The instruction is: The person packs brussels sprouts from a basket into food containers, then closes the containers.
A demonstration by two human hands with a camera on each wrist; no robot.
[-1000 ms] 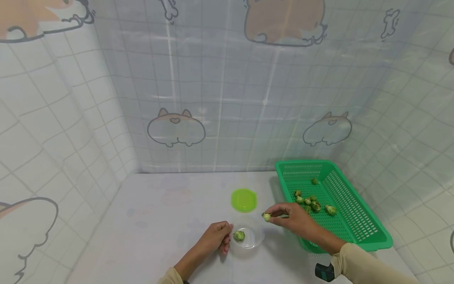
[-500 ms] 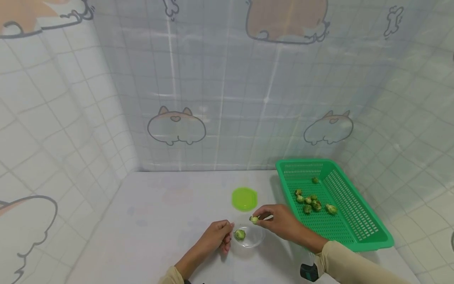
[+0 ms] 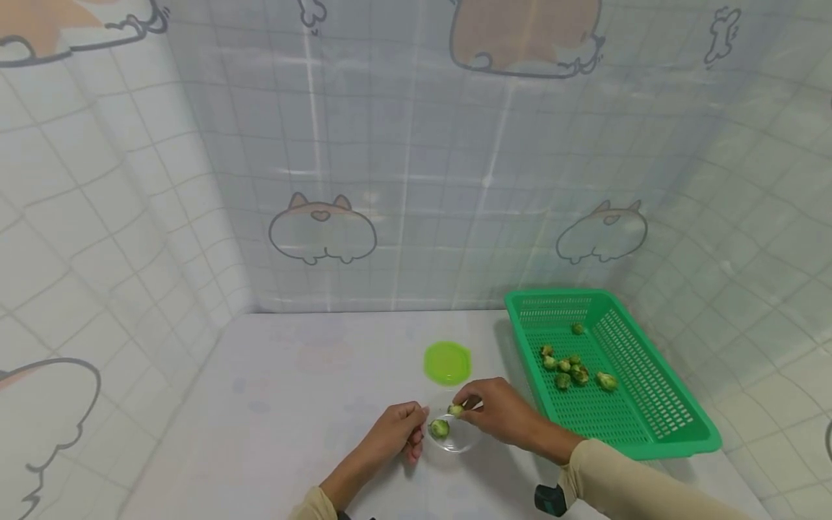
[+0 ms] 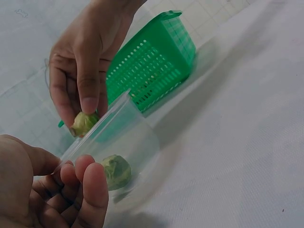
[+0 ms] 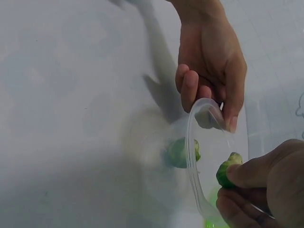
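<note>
My left hand [image 3: 398, 431] pinches the rim of a clear plastic bowl [image 4: 142, 140] between thumb and fingers. Inside that bowl lies one Brussels sprout [image 3: 439, 429], on its left side in the head view. A second Brussels sprout [image 5: 229, 170] is pinched between the thumb and fingers of my right hand [image 3: 500, 413], at the mouth of the bowl near its far rim. In the left wrist view this held sprout is just above the rim, and the right hand [image 4: 85, 61] points down toward it.
A green perforated basket [image 3: 656, 383] stands on the right of the table, with several Brussels sprouts [image 3: 563, 366] in it. Behind the bowl lies a lime-green lid [image 3: 447, 363]. Tile-patterned sheeting [image 3: 416, 180] surrounds the white table [image 3: 292, 397] at the back and sides.
My right hand has moved left from beside the basket to over the bowl, carrying the pinched Brussels sprout. The left hand stays at the bowl's rim.
</note>
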